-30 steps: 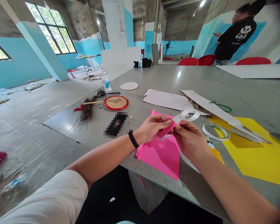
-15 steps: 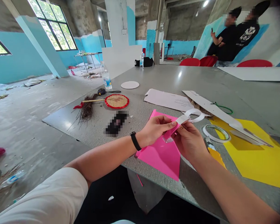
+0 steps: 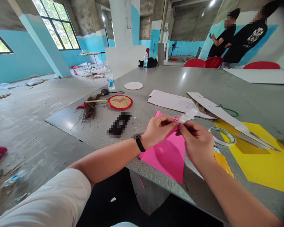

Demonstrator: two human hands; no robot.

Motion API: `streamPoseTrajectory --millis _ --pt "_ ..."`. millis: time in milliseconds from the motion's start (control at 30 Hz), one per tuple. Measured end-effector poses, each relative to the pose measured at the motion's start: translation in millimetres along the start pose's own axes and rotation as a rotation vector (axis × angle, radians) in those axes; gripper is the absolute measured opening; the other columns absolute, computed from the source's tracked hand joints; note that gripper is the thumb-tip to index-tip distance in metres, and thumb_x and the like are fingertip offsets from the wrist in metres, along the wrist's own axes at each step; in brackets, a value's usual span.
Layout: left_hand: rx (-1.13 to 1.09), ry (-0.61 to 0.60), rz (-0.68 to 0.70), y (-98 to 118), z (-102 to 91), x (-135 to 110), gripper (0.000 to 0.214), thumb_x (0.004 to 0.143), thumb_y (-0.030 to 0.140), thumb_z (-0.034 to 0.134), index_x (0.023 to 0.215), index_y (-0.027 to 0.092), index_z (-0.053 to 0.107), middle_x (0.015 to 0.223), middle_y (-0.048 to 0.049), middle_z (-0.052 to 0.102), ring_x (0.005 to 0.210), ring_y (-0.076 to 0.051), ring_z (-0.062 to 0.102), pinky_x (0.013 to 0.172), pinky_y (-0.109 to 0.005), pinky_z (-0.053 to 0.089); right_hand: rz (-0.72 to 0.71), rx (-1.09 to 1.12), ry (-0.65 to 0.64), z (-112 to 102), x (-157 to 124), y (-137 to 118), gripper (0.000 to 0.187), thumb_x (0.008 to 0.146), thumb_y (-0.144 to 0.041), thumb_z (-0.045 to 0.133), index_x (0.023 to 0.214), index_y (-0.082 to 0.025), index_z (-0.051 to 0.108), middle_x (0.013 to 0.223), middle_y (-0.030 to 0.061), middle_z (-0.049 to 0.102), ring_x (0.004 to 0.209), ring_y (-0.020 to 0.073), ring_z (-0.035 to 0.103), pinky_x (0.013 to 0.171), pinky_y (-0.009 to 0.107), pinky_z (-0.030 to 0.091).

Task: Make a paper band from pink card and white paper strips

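Observation:
My left hand (image 3: pixel 159 130) and my right hand (image 3: pixel 196 142) meet above a pink paper sheet (image 3: pixel 168 156) lying at the near table edge. Both pinch a small pink paper piece (image 3: pixel 174 124) between their fingertips. A white strip of tape backing (image 3: pixel 188 116) sticks out up and to the right from the pinch. A black watch sits on my left wrist. A tape roll (image 3: pixel 221 136) lies on the table just right of my right hand.
A yellow sheet (image 3: pixel 262 157), white card strips (image 3: pixel 217 110), white papers (image 3: pixel 170 101), a green loop (image 3: pixel 229 110), a woven red-rimmed disc (image 3: pixel 120 102), a small broom (image 3: pixel 90 108), a water bottle (image 3: pixel 109 77) and a white disc (image 3: pixel 133 85) lie on the grey table (image 3: pixel 203 82). Two people stand at the far right.
The white strip's curled loop has flattened and drawn in toward my fingers. Both hands shifted slightly right and closer together. A second person came into view at the far right.

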State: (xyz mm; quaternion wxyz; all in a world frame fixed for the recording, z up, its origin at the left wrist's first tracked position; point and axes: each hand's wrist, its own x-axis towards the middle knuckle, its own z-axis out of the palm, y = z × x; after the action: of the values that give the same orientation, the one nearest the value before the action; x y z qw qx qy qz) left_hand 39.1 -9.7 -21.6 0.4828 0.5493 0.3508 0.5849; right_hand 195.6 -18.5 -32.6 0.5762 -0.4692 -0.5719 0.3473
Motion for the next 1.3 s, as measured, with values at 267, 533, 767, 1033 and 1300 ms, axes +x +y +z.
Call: streamPoseTrajectory --millis 267,533,767,1033,1300 --pt "0.123 -0.126 0.1 13 -8.2 -1 0.038 0.092 0.051 0.079 0.076 0.017 0.073 0.08 -0.0034 0.071 0.077 -0.013 0.061 0.075 -0.029 0.046 0.022 0.054 -0.01 -1 2 -7 0.047 0.075 -0.064 0.091 0.08 -0.02 0.076 0.069 0.0055 0.069 0.064 0.0167 0.063 0.057 0.029 0.05" --pt "-0.206 -0.265 -0.174 11 -18.9 11 0.047 0.07 0.049 0.101 0.072 0.014 0.07 0.07 0.0005 0.066 0.067 -0.01 0.06 0.072 -0.029 0.046 -0.043 0.043 -0.12 -5 1 -6 0.052 0.077 -0.071 0.089 0.083 -0.021 0.076 0.07 0.0056 0.069 0.063 0.0167 0.061 0.056 0.029 0.048" --pt "-0.283 -0.411 -0.359 12 -30.8 21 0.04 0.072 0.038 0.099 0.077 0.014 0.068 0.073 -0.0017 0.068 0.069 -0.013 0.066 0.068 -0.029 0.046 -0.091 -0.051 -0.286 -14 5 -11 0.052 0.081 -0.073 0.086 0.083 -0.021 0.078 0.073 0.0061 0.07 0.067 0.0164 0.062 0.063 0.029 0.052" --pt "-0.154 -0.396 -0.288 14 -26.9 17 0.047 0.074 0.053 0.097 0.085 0.013 0.074 0.074 -0.0011 0.067 0.064 -0.01 0.057 0.061 -0.028 0.034 -0.016 -0.048 -0.188 -16 14 -13 0.057 0.067 -0.073 0.093 0.083 -0.02 0.079 0.073 0.0073 0.071 0.065 0.0169 0.063 0.062 0.031 0.055" --pt "-0.244 -0.248 -0.23 12 -16.6 10 0.055 0.065 0.046 0.104 0.066 0.015 0.058 0.072 0.0035 0.061 0.067 -0.007 0.057 0.069 -0.027 0.044 -0.032 -0.13 -0.164 -22 21 -3 0.057 0.072 -0.07 0.09 0.093 -0.019 0.08 0.075 0.0063 0.072 0.066 0.0176 0.066 0.063 0.031 0.056"
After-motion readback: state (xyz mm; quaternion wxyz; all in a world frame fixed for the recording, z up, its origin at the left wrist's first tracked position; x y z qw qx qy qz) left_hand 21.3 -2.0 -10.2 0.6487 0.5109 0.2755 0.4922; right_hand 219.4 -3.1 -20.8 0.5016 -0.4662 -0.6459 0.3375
